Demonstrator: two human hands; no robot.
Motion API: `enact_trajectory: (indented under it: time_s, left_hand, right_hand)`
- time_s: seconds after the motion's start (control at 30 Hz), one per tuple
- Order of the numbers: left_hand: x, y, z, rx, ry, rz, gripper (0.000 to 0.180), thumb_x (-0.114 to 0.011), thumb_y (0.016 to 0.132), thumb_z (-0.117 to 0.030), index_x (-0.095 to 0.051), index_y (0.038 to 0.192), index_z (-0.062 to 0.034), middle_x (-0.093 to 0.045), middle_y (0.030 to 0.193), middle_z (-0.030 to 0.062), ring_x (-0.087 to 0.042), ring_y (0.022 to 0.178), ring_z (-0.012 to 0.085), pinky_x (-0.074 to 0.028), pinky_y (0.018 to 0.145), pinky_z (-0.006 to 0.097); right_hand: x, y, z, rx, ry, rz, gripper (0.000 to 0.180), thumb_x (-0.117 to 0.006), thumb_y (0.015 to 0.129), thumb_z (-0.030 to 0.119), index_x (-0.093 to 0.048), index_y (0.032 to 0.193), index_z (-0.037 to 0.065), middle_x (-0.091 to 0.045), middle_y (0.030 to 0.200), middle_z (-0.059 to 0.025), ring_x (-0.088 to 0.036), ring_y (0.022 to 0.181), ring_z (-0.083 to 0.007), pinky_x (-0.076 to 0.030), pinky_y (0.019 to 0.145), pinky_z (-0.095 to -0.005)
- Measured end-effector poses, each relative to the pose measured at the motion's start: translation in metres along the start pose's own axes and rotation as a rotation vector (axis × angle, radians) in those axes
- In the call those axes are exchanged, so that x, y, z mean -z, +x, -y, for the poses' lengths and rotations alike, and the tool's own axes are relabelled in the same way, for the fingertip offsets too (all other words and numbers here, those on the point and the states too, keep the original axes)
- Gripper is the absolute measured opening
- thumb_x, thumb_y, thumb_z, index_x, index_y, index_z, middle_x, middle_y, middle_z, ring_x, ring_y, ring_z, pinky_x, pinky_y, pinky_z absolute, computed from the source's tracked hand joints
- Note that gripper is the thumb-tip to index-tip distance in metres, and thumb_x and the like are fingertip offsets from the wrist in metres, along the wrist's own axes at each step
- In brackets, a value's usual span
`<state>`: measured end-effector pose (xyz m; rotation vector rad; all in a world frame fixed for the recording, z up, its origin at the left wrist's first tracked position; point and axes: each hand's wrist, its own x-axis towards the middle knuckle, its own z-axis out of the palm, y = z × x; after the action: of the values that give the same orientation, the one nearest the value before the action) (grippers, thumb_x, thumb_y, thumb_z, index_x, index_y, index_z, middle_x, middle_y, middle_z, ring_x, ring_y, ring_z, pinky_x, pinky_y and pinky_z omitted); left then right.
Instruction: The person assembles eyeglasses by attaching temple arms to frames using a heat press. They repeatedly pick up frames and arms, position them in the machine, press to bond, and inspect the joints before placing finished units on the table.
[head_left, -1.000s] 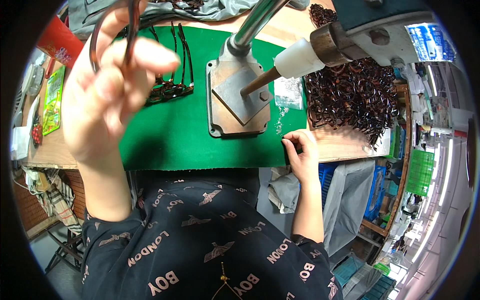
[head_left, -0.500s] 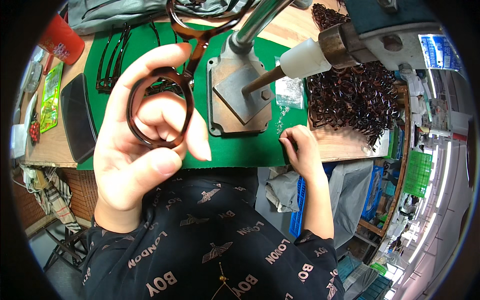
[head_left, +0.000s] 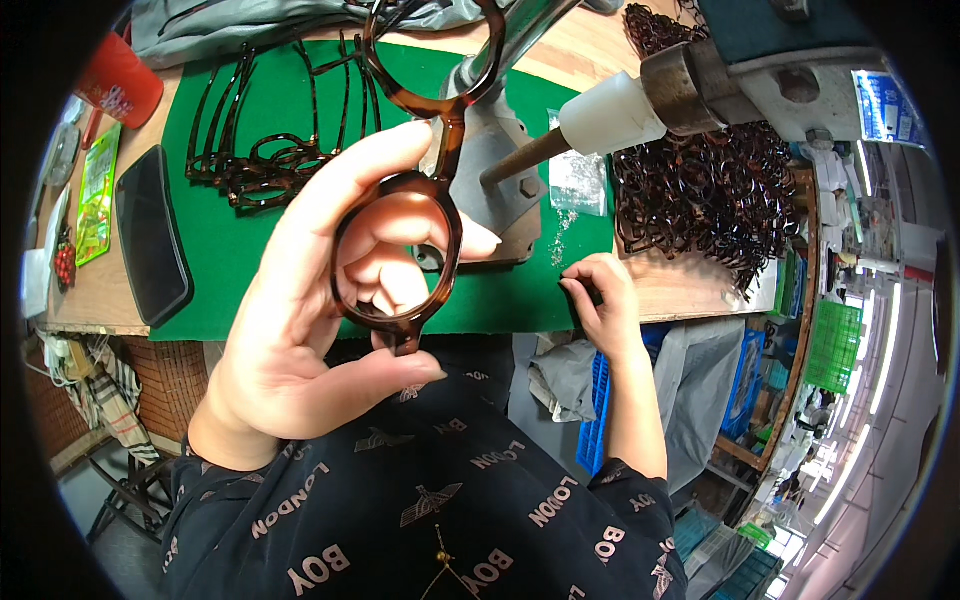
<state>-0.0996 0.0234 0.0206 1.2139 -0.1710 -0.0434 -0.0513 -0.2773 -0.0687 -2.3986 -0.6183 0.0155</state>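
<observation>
My left hand (head_left: 290, 310) is raised close to the camera, gripping a brown tortoiseshell eyeglass frame (head_left: 451, 140) upright, one rim above the other. Its thumb sits by the lower end of the frame, and the fingers curl behind the lower rim. No temples show on this frame. My right hand (head_left: 605, 295) rests at the front edge of the green mat (head_left: 500, 305), fingers curled and thumb against the index finger; anything pinched there is too small to make out. Between and beyond the hands stands a metal press base (head_left: 515, 245) with a slanted rod (head_left: 525, 160).
Several glasses with temples (head_left: 270, 175) lie on the mat at left. A big heap of tortoiseshell frames (head_left: 705, 200) is at right. A clear plastic bag (head_left: 578, 185) with small bits lies by the press. A phone (head_left: 153, 240) and red cup (head_left: 120, 85) stand far left.
My left hand has shifted right and turned the eyeglass frame, so its end piece now shows above the thumb. The glasses on the mat are less covered. My right hand has hardly moved.
</observation>
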Motion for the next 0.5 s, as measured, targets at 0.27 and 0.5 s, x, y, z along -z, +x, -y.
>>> enact_trajectory:
  time_s: [0.27, 0.5]
  left_hand:
    - [0.001, 0.002, 0.014, -0.034, 0.055, 0.15, 0.099, -0.075, 0.062, 0.003, -0.014, 0.14, -0.0043, -0.051, 0.117, 0.0179, -0.053, 0.077, 0.011, -0.043, 0.065, 0.019]
    - [-0.011, 0.006, 0.034, 0.024, -0.069, 0.287, 0.091, -0.064, 0.068, 0.01, -0.012, 0.141, -0.0066, -0.036, 0.133, 0.017, -0.046, 0.116, 0.0223, -0.048, 0.082, 0.025]
  right_hand:
    - [0.005, 0.004, 0.024, -0.11, -0.204, 0.1, 0.006, -0.058, 0.077, 0.002, -0.053, 0.08, 0.002, -0.051, 0.078, -0.0141, -0.051, 0.076, -0.0314, -0.041, 0.07, -0.0364]
    - [0.022, 0.022, 0.1, 0.15, 0.381, 0.006, 0.013, -0.055, 0.07, -0.006, -0.053, 0.081, 0.001, -0.057, 0.081, -0.0117, -0.055, 0.075, -0.0277, -0.045, 0.069, -0.0334]
